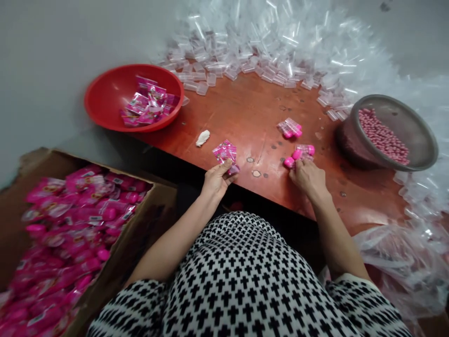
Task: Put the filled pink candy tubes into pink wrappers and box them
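Note:
My left hand (pixel 216 181) is at the table's front edge, fingers closed on pink printed packets (pixel 225 151). How many packets are in it I cannot tell. Farther right, my right hand (pixel 309 177) reaches down with its fingers closed on a small clear tube with a pink cap, partly hidden by the fingers. Other pink-capped tubes (pixel 304 150) lie against the fingertips. A little beyond them rests a separate small group of clear tubes with pink caps (pixel 290 128).
A red bowl (pixel 101 100) of pink packets stands at the left. Below it, a cardboard box (pixel 147 199) holds pink-capped filled packages. Clear empty tubes (pixel 280 51) are heaped along the back and right. A grey bucket (pixel 354 140) contains pink beads. A white scrap (pixel 202 138) lies on the table (pixel 245 107).

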The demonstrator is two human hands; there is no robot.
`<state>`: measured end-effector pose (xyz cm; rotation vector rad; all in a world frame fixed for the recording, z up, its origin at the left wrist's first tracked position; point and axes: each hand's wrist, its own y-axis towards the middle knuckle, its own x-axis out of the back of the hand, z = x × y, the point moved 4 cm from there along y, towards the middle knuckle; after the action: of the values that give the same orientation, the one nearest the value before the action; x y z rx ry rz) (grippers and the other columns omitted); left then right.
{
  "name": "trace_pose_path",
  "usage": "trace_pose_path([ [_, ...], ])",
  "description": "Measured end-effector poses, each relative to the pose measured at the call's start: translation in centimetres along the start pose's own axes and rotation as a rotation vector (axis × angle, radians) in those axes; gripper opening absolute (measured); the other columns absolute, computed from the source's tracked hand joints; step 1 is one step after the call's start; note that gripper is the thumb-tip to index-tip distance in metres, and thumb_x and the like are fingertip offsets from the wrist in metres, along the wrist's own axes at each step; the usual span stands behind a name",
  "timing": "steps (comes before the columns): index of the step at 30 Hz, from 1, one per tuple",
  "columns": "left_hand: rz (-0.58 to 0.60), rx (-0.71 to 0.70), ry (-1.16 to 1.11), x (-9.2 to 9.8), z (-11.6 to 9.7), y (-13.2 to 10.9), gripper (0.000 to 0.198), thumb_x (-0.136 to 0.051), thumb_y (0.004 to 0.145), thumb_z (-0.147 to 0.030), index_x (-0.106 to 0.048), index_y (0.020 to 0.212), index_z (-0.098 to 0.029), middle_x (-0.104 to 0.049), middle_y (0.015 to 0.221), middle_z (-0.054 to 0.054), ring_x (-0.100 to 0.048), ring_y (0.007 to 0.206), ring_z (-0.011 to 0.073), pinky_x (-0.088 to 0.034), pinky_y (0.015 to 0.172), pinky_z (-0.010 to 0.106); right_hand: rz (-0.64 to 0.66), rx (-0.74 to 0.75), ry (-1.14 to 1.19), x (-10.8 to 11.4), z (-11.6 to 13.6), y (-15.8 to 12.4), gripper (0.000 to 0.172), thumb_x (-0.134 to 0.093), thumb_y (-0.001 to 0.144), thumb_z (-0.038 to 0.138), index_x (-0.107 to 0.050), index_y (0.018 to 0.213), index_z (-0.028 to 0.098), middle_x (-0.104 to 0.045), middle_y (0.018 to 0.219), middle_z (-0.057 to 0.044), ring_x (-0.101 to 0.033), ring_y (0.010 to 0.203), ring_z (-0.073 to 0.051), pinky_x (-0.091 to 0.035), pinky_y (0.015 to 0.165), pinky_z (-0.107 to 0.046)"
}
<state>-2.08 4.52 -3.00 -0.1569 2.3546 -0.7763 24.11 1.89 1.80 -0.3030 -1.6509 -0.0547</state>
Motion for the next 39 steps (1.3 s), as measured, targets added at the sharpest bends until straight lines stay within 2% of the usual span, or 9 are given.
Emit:
trace_pose_path([
  [3,-0.009,0.031,-0.100,0.3,0.1,0.0,0.021,-0.079,0.069,-0.025,-0.065,0.075,-0.012,-0.069,0.070,0.004,-0.068,0.063,0.0133,-0.058,0.061,0.023,-0.095,0.011,0.221,0.4,1.7,-0.5,0.026,-0.043,0.087,0.026,-0.059,0.101,0.012,-0.067,0.098,-0.018,-0.064,0.087,-0.028,-0.048,0.072,-0.039],
  [5,-0.014,0.052,-0.154,0.4,0.2,0.0,0.019,-0.078,0.071,-0.024,-0.065,0.079,-0.012,-0.070,0.074,0.005,-0.070,0.069,0.0154,-0.058,0.067,0.025,-0.095,0.079,0.604,0.2,3.9,-1.5,0.022,-0.042,0.089,0.034,-0.057,0.092,0.017,-0.068,0.083,-0.010,-0.064,0.071,-0.022,-0.049,0.063,-0.033],
  [8,-0.013,0.066,-0.220,0.4,0.1,-0.1,0.015,-0.075,0.075,-0.023,-0.065,0.079,-0.012,-0.071,0.074,0.005,-0.071,0.070,0.0160,-0.059,0.071,0.027,0.129,0.182,1.207,-0.8,8.4,-3.7,0.031,-0.043,0.090,0.052,-0.050,0.087,0.022,-0.063,0.067,0.000,-0.057,0.046,-0.013,-0.044,0.042,-0.024],
  [10,-0.001,0.071,-0.246,0.4,-0.1,-0.1,0.012,-0.073,0.077,-0.021,-0.065,0.081,-0.012,-0.071,0.075,0.005,-0.070,0.069,0.0157,-0.058,0.070,0.027,0.244,0.213,1.388,-1.3,11.1,-5.0,0.035,-0.045,0.088,0.057,-0.048,0.088,0.022,-0.062,0.064,0.003,-0.054,0.040,-0.010,-0.041,0.035,-0.021],
  [14,0.041,0.061,-0.260,0.2,-0.5,-0.3,0.014,-0.075,0.075,-0.021,-0.065,0.077,-0.012,-0.071,0.075,0.006,-0.069,0.068,0.0155,-0.058,0.072,0.028,0.253,0.226,1.474,-1.9,13.7,-5.5,0.035,-0.047,0.087,0.057,-0.047,0.090,0.022,-0.061,0.064,0.006,-0.054,0.039,-0.007,-0.041,0.033,-0.016],
  [20,0.097,0.015,-0.242,-0.6,-0.4,-0.8,0.019,-0.078,0.071,-0.021,-0.063,0.077,-0.011,-0.069,0.069,0.004,-0.066,0.064,0.0131,-0.055,0.068,0.026,0.248,0.241,1.504,-2.1,14.3,-4.8,0.034,-0.049,0.087,0.054,-0.046,0.091,0.021,-0.058,0.062,0.007,-0.054,0.038,-0.006,-0.042,0.032,-0.015],
  [27,0.238,-0.047,-0.074,-1.4,-0.8,-0.8,0.036,-0.085,0.060,-0.034,-0.061,0.074,-0.009,-0.065,0.061,0.002,-0.060,0.052,0.0106,-0.050,0.051,0.021,0.447,0.248,1.697,-3.1,14.8,-4.6,0.038,-0.054,0.083,0.057,-0.044,0.088,0.021,-0.059,0.061,0.009,-0.055,0.037,-0.007,-0.041,0.031,-0.015],
  [32,0.310,-0.098,0.039,-1.2,-1.0,-0.5,0.040,-0.086,0.058,-0.034,-0.062,0.079,-0.010,-0.065,0.064,0.001,-0.060,0.052,0.0095,-0.048,0.050,0.020,0.347,0.268,1.680,-3.3,14.8,-4.4,0.037,-0.054,0.084,0.057,-0.044,0.087,0.021,-0.059,0.063,0.008,-0.055,0.039,-0.006,-0.041,0.032,-0.015],
  [39,0.315,-0.105,0.157,-1.5,-0.9,-0.7,0.043,-0.086,0.054,-0.042,-0.058,0.062,-0.009,-0.059,0.054,0.001,-0.054,0.043,0.0099,-0.042,0.039,0.021,0.238,0.282,1.648,-3.3,15.0,-4.2,0.036,-0.053,0.084,0.056,-0.045,0.086,0.021,-0.058,0.063,0.008,-0.054,0.039,-0.006,-0.042,0.032,-0.015],
])
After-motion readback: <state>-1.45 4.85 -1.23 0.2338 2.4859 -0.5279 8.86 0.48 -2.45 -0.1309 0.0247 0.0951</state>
